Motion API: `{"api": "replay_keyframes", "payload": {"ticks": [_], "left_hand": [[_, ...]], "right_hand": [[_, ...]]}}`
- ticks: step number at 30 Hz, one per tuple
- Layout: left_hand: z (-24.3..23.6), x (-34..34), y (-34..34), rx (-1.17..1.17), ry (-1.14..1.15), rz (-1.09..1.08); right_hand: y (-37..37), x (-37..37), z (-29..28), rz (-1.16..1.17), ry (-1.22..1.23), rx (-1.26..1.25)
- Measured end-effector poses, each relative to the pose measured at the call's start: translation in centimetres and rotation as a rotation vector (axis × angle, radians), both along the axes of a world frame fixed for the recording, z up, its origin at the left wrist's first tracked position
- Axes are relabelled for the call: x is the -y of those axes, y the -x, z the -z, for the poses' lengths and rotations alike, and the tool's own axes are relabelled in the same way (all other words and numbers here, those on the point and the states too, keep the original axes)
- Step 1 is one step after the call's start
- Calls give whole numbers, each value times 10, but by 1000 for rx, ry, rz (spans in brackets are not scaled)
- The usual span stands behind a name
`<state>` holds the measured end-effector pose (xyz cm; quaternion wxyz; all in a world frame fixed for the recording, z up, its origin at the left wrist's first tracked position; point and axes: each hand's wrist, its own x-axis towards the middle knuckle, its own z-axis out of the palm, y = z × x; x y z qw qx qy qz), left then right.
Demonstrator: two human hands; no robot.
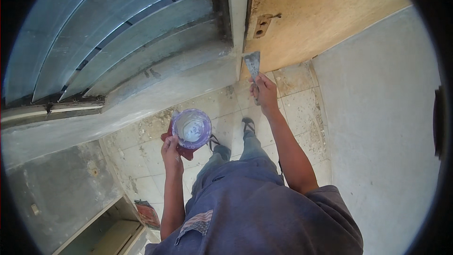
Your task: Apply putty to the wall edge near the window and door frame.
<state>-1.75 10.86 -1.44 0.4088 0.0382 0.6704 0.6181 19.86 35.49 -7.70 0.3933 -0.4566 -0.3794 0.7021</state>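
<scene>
A purple tub (191,127) with white paste inside is held at its near left rim by my left hand (172,151), fingers closed on it. A dark red object (188,152) shows under the tub; I cannot make out what it is. My right hand (264,89) grips a grey-smeared putty knife (253,64), blade up, beside the white door frame (238,33). From this view I cannot tell whether the blade touches the frame or the worn yellow door (306,14) next to it.
Louvred glass window (141,42) above a plastered sill at upper left. Grey wall (377,113) on the right. Debris-specked tiled floor (299,113) around my sandalled feet. Lower left: grey panel with open recess (108,236) and a red package (146,214) on the floor.
</scene>
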Motion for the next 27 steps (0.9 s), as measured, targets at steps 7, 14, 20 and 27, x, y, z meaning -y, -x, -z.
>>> {"api": "replay_keyframes", "payload": {"ticks": [7, 14, 20, 27], "left_hand": [[-1, 7, 0, -15, 57, -36], [7, 12, 1, -1, 92, -49], [4, 9, 1, 17, 90, -34], [10, 12, 3, 12, 80, -67]], "right_hand": [[31, -13, 31, 104, -103, 106], [39, -17, 54, 93, -169, 227], [40, -11, 56, 101, -106, 206], [52, -10, 60, 150, -255, 261]]}}
